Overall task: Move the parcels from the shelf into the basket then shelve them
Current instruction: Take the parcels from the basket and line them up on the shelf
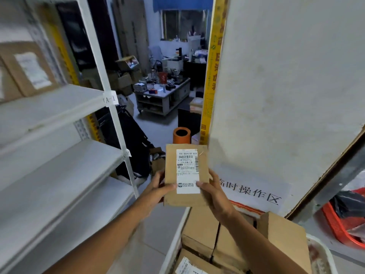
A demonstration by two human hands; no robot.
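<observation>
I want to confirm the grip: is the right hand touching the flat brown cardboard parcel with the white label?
Touching. The head view shows the right hand gripping the parcel, thumb on its label.

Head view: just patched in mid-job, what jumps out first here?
A brown parcel with a white label, held up at centre by both hands: left hand, right hand. Below it, at the bottom right, a white basket holds more brown parcels. White shelves run down the left side, with one labelled parcel on the top level.
</observation>
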